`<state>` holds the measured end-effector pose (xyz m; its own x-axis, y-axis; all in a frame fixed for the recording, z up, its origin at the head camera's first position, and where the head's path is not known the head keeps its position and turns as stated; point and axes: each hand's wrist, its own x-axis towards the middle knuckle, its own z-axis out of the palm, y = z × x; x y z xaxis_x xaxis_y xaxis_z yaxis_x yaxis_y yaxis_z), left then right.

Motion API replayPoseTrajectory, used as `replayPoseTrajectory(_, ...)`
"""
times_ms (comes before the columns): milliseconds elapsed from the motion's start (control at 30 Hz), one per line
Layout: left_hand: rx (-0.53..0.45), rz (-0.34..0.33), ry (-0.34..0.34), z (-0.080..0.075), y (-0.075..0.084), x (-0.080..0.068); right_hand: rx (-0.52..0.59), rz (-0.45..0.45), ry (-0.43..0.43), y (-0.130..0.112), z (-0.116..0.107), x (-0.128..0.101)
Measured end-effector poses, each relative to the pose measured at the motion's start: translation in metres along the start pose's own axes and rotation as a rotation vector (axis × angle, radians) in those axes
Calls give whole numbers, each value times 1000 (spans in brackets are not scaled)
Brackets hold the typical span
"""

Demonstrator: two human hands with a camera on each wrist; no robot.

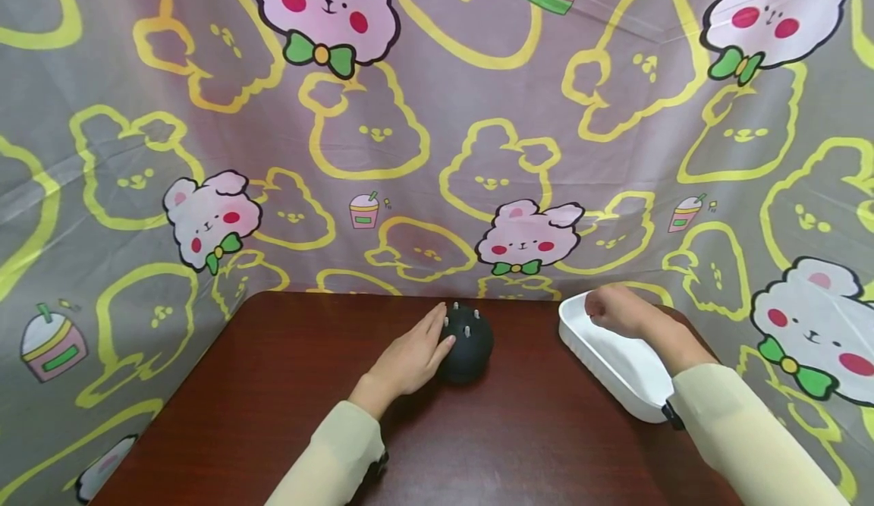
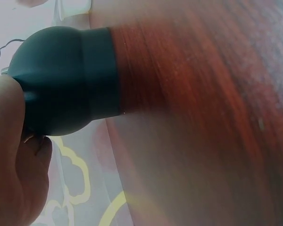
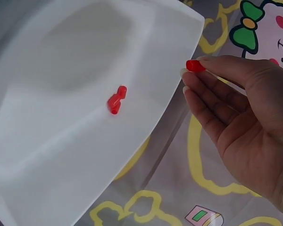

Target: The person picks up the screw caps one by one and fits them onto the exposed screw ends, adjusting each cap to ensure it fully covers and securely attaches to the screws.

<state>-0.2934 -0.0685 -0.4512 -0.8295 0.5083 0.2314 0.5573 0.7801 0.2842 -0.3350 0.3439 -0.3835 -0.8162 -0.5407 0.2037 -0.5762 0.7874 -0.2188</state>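
Note:
A black ball-shaped stand (image 1: 466, 350) with a narrower base stands upright on the table, and several small pale pegs (image 1: 467, 331) stick up from its top. My left hand (image 1: 407, 356) rests against its left side with fingers extended; the left wrist view shows the thumb beside the dark ball (image 2: 56, 80). Over the far end of a white oblong tray (image 1: 608, 362) is my right hand (image 1: 620, 310). In the right wrist view that hand (image 3: 245, 106) pinches a small red cap (image 3: 195, 66) between thumb and fingertips. More small red caps (image 3: 116, 100) lie inside the tray.
The dark red-brown wooden table (image 1: 273, 415) carries the stand near its middle and the tray at its right. A patterned cloth (image 1: 423, 149) with cartoon rabbits hangs behind and along both sides of the table.

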Motion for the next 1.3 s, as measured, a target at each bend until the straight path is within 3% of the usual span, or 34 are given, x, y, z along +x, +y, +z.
replayPoseTrajectory(633, 1, 5, -9, 0, -1, 1, 33, -57, 45, -29, -2, 13)
replayPoseTrajectory(933, -5, 3, -10, -1, 0, 0, 52, -40, 54, -40, 1, 16)
replayPoseTrajectory(1300, -1, 1, -10, -2, 1, -1, 55, -113, 167, -49, 9, 22)
